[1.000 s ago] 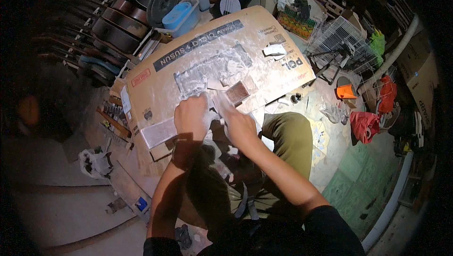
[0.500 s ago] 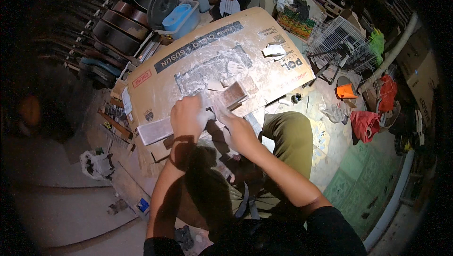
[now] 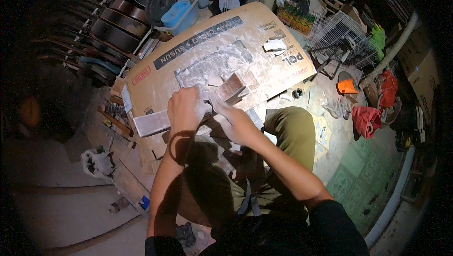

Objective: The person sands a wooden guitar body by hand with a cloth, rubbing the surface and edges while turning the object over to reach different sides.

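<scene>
My left hand (image 3: 185, 106) is closed, dusted white, on a long pale flat bar (image 3: 152, 123) that juts out to the left over the cardboard. My right hand (image 3: 231, 121) is beside it, fingers bent in around something small and hidden near a dark gap between both hands. Beyond them a brown block with pale edges (image 3: 232, 87) angles to the upper right; whether it joins the bar is unclear. Beneath lies a large cardboard sheet (image 3: 155, 90) coated in white dust, with a crumpled white scrap (image 3: 274, 45) on it. My legs are under the hands.
Guitars (image 3: 118, 29) line a rack at upper left, beside blue tubs (image 3: 174, 15) and a banjo (image 3: 229, 2). To the right are a wire cage (image 3: 339, 29), a black stand, an orange object (image 3: 347, 86) and red cloth (image 3: 365, 121). A pale pipe (image 3: 396, 48) runs along the right.
Both hands have shifted a little up the picture, the left one also leftward. The pale bar and brown block have moved up with them.
</scene>
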